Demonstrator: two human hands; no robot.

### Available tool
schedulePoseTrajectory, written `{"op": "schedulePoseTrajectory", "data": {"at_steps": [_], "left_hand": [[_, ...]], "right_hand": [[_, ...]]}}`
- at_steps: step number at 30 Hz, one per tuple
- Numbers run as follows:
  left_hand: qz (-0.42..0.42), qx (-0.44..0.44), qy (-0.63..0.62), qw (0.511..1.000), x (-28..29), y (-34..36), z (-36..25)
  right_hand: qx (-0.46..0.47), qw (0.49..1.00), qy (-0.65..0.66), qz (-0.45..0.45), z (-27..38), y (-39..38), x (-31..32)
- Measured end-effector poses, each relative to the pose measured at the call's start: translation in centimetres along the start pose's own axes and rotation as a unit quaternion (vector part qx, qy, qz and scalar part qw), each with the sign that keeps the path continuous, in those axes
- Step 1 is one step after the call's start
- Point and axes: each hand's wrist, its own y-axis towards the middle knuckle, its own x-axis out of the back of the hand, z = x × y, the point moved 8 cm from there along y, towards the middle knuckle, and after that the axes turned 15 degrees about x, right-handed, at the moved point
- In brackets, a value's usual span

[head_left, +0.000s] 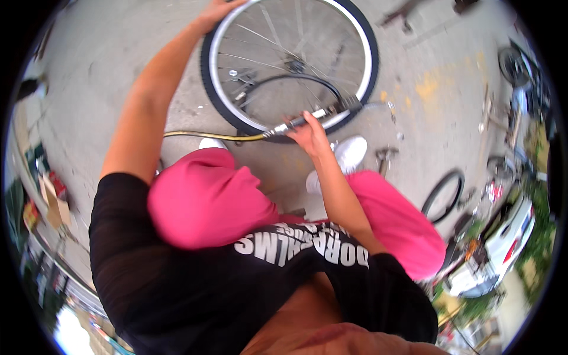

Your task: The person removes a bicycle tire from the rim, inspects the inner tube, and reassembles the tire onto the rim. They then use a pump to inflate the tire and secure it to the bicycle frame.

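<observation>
The wheel [294, 64] sits in the upper middle of the frame, black-tyred and silver-rimmed; I can't tell whether it lies flat or is tilted. At its upper left edge is the left hand [220, 12], set against the tyre; the top of the frame cuts it, so I can't say how far its fingers close. The right hand [310, 137] is wrapped around a metal air gun [291, 125], whose far end crosses the lower right of the rim. A yellow hose [207, 135] runs leftward from it, and a black hose [307, 77] arcs inside the rim's ring; I can't see whether it joins the valve.

White shoes [353, 152] and pink trousers [198, 201] fill the space just below, hemming in the wheel's near side. Beside the right shoe lies a dark tool [386, 157].

The floor [130, 35] is grey concrete, yellow-stained [429, 87] right of the wheel. Its widest stretch opens at upper left, beyond the left arm. Over on the right, room narrows toward a loose tyre [433, 198], a parked bike [513, 66] and a white car [491, 260]. A cardboard box [54, 202] marks the left edge.
</observation>
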Motion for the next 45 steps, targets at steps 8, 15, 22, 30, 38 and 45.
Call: {"op": "schedulePoseTrajectory", "data": {"at_steps": [8, 15, 22, 30, 38, 45], "left_hand": [[0.024, -0.083, 0.006, 0.996, 1.0, 0.8, 5.5], [0.136, 0.044, -0.206, 0.968, -0.4, -4.1, 15.2], [0.130, 0.031, -0.248, 0.960, -0.7, -3.7, 15.6], [0.139, 0.032, -0.261, 0.955, -1.1, -5.7, 14.6], [0.120, 0.008, -0.239, 0.963, -0.8, -5.7, 14.9], [0.164, 0.031, -0.347, 0.923, -1.6, -6.6, 16.2]], "right_hand": [[-0.008, 0.998, 0.020, -0.059, -0.3, 0.1, 0.3], [0.008, 0.995, 0.025, -0.092, -0.6, 0.2, -0.1], [0.026, 0.998, -0.025, -0.042, -0.2, 0.8, 0.3], [0.027, 0.999, -0.016, -0.039, -0.1, 0.7, 0.3], [0.010, 0.998, -0.024, -0.054, -0.2, 0.6, 0.3], [0.029, 0.996, 0.005, -0.080, -0.6, 0.2, 0.2]]}}
